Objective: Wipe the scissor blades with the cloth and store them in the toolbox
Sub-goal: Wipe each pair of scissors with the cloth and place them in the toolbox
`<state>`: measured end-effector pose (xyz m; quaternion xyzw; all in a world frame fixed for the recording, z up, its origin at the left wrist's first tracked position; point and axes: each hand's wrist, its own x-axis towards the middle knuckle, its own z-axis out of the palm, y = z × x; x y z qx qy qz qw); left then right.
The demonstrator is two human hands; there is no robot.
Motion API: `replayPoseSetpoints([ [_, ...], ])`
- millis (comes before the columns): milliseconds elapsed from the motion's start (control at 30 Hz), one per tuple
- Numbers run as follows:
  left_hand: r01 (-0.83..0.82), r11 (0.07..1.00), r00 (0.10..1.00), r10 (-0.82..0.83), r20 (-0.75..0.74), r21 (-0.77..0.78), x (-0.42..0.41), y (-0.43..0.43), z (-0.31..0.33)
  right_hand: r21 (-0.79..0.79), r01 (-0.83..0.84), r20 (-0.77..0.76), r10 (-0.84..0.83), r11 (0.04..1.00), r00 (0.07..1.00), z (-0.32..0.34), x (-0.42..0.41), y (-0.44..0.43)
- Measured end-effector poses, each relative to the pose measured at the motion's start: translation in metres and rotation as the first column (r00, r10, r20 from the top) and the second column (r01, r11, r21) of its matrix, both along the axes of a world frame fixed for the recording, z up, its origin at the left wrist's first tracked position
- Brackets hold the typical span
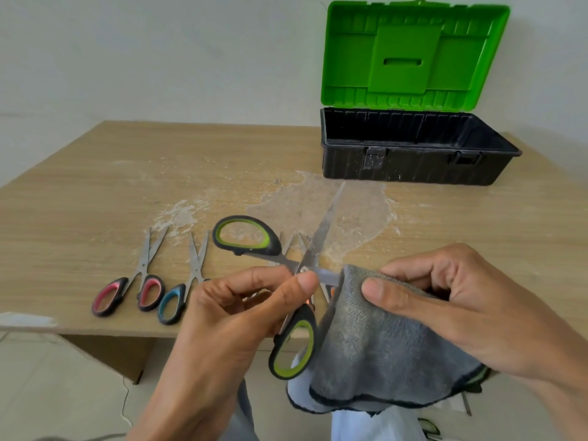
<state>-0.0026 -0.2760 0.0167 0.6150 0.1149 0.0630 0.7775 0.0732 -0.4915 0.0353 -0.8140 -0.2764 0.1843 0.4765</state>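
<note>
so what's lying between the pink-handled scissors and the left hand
Small blue-handled steel scissors lie on the wooden table between the pink-handled scissors and the left hand, as the head view shows.

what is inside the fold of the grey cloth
One blade of the green-handled scissors runs into the grey cloth, which the right hand pinches around it. The left hand holds the scissors at the pivot. The rest of that blade, tip included, is covered.
</note>
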Motion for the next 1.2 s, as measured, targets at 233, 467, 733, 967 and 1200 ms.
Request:
replayPoseSetpoints([
  [233, 0.052, 0.998, 0.998, -0.053, -0.026, -0.043, 0.001, -0.001, -0.003, -0.017, -0.032, -0.006, 0.031, 0.999, 0.999, 0.003, -0.001, -0.001],
  [467, 0.095, 0.982, 0.99, -0.11, -0.083, -0.164, 0.0, 0.005, -0.003, -0.03, -0.041, -0.057, 0.039, 0.999, 0.998, 0.003, 0.001, 0.001],
  [733, 0.057, 0.959, 0.983, -0.102, -0.151, -0.279, -0.001, 0.006, 0.004, -0.002, -0.028, -0.109, 0.027, 1.0, 0.994, 0.001, 0.002, -0.014],
  [967, 0.065, 0.975, 0.989, -0.091, -0.116, -0.211, -0.001, 0.007, 0.002, 0.033, -0.001, -0.069, 0.003, 0.999, 0.998, 0.002, -0.001, -0.006],
  [1200, -0.03, 0.975, 0.993, 0.005, -0.115, -0.219, -0.003, 0.017, 0.007, 0.139, 0.037, -0.131, -0.019, 0.99, 0.991, 0.006, -0.001, -0.025],
])
